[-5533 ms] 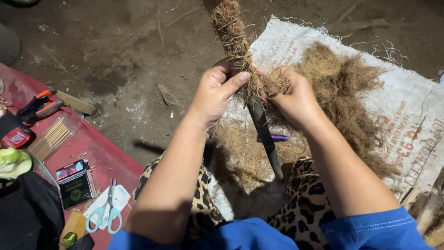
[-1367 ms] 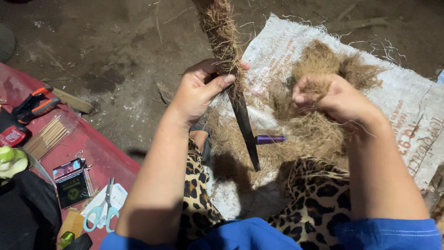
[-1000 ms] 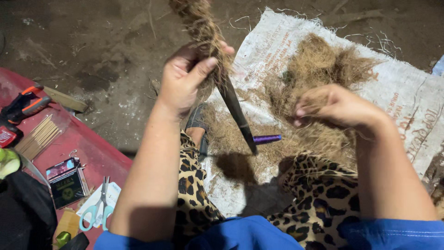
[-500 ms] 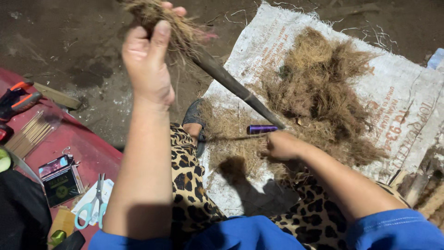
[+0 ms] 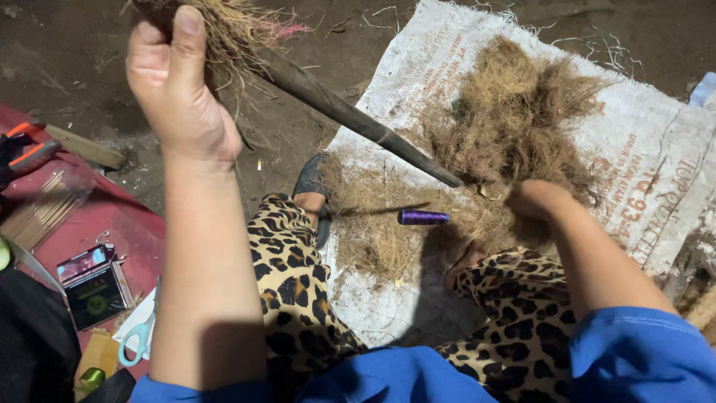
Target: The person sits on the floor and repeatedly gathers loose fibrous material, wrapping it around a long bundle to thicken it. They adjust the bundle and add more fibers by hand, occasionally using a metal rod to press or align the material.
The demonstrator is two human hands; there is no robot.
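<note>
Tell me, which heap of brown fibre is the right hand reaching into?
The right hand reaches into the big, thick heap of brown fibre on the white woven sack, not the thin flat scatter of fibre by the purple spool.

bare dirt floor [image 5: 82, 52] open at left, fibre pile [image 5: 514, 112] and slanting stick [image 5: 358, 123] crowding the sack [image 5: 656, 149]

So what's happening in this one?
A person sits on the ground. The left hand holds up a dark stick with a bundle of brown fibre at its top. The right hand reaches down into the loose fibre pile on a white sack, beside a purple thread spool.
</note>
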